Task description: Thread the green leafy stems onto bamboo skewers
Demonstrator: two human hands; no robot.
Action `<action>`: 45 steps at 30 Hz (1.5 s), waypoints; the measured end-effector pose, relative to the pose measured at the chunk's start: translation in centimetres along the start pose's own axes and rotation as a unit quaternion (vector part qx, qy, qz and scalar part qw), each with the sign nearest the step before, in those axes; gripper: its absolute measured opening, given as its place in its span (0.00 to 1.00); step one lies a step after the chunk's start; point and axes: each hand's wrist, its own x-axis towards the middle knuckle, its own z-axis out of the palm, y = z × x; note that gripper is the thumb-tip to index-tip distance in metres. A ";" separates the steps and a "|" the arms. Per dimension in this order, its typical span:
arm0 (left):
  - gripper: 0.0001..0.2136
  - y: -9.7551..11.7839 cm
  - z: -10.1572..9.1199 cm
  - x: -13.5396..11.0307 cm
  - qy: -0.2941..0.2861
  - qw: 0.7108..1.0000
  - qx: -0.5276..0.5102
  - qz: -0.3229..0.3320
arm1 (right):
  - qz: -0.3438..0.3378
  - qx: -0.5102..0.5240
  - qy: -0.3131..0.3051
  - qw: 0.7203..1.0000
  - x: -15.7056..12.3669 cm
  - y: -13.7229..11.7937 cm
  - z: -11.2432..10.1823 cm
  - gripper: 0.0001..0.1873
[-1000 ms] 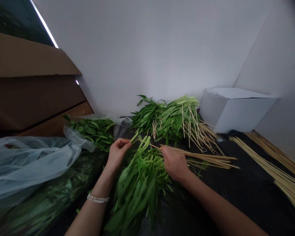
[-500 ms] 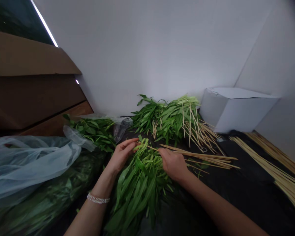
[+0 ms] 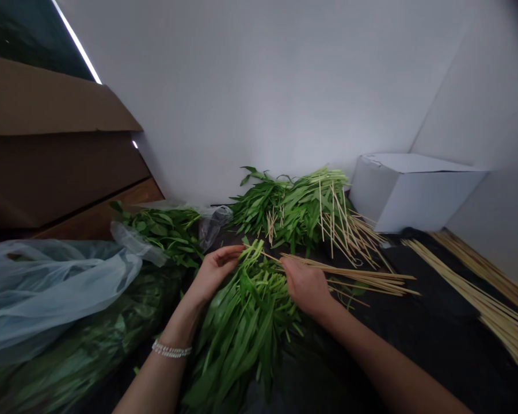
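Lying nearest on the dark bench, the leafy greens are looking light, limp and easily bruised; gripping near the firmer stem ends seems best. The left hand is pinching a stem tip, while the right hand is clamping thin, stiff bamboo skewers. Farther back, skewered greens are piling up beside a white box.

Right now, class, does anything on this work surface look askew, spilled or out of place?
Mostly untidy rather than damaged. Skewers stick out at crossed angles from the far heap of greens, unlike the neat skewer bundle at right. The left hand and right hand rest on the near greens.
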 end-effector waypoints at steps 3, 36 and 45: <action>0.10 -0.2 0.0 0.2 0.039 0.989 0.126 0.060 | -0.001 0.001 -0.009 1.000 0.0 0.0 0.1 0.13; 0.19 -0.1 0.2 0.1 0.115 0.992 -0.043 -0.019 | -0.009 0.014 -0.038 0.999 -0.1 -0.6 -0.2 0.13; 0.17 0.0 -0.1 0.1 0.126 0.992 -0.016 -0.022 | -0.002 0.018 -0.051 0.999 -0.1 -0.6 -0.2 0.14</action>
